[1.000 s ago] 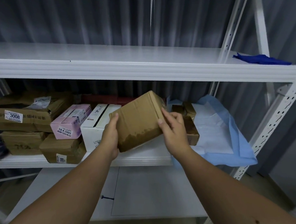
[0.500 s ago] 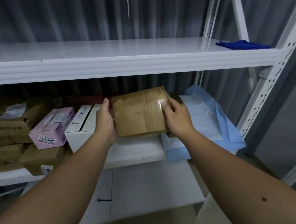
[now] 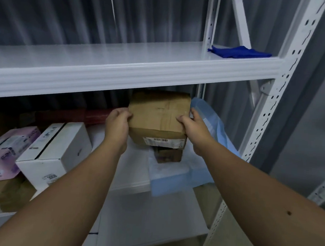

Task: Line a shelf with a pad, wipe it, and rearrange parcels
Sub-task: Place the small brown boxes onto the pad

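Observation:
A brown cardboard parcel (image 3: 158, 115) with a barcode label on its front is held between both hands, over the right part of the middle shelf (image 3: 130, 170). My left hand (image 3: 117, 125) grips its left side, my right hand (image 3: 192, 128) its right side. Beneath it a smaller brown box (image 3: 168, 155) sits on the light blue pad (image 3: 175, 177), which lines the shelf's right end and hangs over the front edge. Whether the parcel touches the small box I cannot tell. A dark blue cloth (image 3: 238, 51) lies on the top shelf (image 3: 123, 71) at the right.
To the left on the middle shelf stand a white box (image 3: 61, 151), a pink box (image 3: 5, 155), brown parcels (image 3: 5, 191) and a red parcel (image 3: 72, 115) at the back. A white perforated upright (image 3: 268, 118) bounds the right. A lower shelf (image 3: 148, 217) lies below.
The parcel has turned level and moved right and back, over the small box on the pad. Both hands went with it; the view shifted right.

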